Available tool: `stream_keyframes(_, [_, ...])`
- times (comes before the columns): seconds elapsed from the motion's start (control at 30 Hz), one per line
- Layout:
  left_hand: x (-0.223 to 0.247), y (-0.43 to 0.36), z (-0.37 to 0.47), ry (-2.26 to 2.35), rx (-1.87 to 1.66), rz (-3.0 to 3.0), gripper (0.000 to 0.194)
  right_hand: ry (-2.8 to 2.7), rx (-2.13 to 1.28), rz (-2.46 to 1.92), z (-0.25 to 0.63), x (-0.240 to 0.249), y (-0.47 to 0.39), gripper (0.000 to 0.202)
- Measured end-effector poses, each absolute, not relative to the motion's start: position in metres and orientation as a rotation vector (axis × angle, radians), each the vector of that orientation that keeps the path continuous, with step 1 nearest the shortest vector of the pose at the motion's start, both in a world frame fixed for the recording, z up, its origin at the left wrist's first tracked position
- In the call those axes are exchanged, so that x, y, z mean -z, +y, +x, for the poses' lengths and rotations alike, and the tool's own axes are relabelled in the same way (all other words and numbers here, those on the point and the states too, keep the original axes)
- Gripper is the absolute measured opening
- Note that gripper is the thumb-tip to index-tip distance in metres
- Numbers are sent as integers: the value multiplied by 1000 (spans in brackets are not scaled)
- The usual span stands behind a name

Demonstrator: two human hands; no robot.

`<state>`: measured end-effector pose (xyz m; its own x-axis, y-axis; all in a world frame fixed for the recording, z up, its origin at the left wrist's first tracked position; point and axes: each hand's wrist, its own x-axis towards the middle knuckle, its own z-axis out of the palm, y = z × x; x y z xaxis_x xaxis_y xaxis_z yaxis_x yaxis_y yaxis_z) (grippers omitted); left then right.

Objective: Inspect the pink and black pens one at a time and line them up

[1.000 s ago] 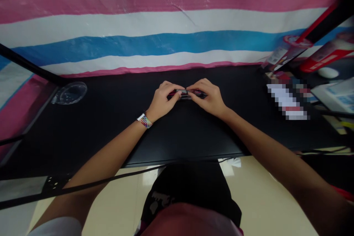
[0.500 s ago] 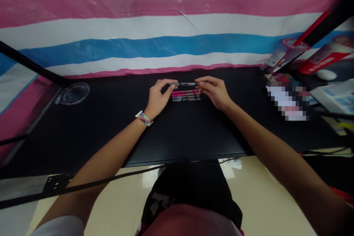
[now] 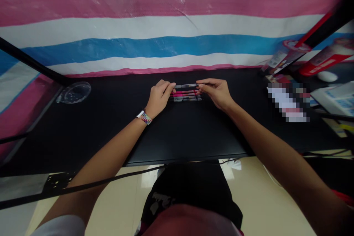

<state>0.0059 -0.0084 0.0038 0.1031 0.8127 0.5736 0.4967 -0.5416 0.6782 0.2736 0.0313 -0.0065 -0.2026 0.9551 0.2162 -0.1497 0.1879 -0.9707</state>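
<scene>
A dark pen with a clear, grey-looking barrel (image 3: pixel 186 85) lies crosswise between my two hands, just beyond a row of other pens. My left hand (image 3: pixel 160 97) pinches its left end between thumb and fingers. At its right end, the thumb and forefinger of my right hand (image 3: pixel 217 92) are closed on it. Closer to me, pink pens (image 3: pixel 184 92) and grey-black pens (image 3: pixel 188 99) lie side by side, parallel to the held one. My left fingertips hide some of their left ends.
The black desk (image 3: pixel 171 132) reaches a striped plastic sheet (image 3: pixel 166 46) at the back. A clear round lid (image 3: pixel 74 93) lies at the left. A clear cup (image 3: pixel 287 57), a red-and-white canister (image 3: pixel 326 59), a white mouse (image 3: pixel 327 76) and a tissue pack (image 3: pixel 337 96) crowd the right.
The held pen has come slightly closer to the row of pens. My left fingers have curled in at its left end, and my right hand has shifted a little to the right.
</scene>
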Motion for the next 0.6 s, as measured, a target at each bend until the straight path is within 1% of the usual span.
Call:
stream_keyframes(0.03, [-4,-8,5,1296,-1415,2074,57,-1362,-1268,-838,274,7,31,27])
stream_keyframes(0.07, [-3,-7,4,1299,-1423,2071,50,-1362,-1269,-830,274,7,32,27])
stream_keyframes(0.13, [-1,-4,3,1287,-1456,2048,26,-1352,-1268,-834,274,6,32,27])
stream_keyframes(0.17, [0,-3,3,1272,-1474,2033,17,-1341,-1268,-843,274,6,33,28])
stream_keyframes(0.3, [3,1,2,1279,-1473,1984,11,-1296,-1276,-885,275,6,35,32])
stream_keyframes(0.4, [2,-1,3,1326,-1402,1994,36,-1285,-1269,-906,276,4,36,36])
stream_keyframes(0.47, [0,-3,3,1306,-1352,2029,49,-1286,-1266,-913,277,4,36,36])
stream_keyframes(0.6, [-3,-6,2,1251,-1312,2081,61,-1305,-1293,-913,277,4,36,34])
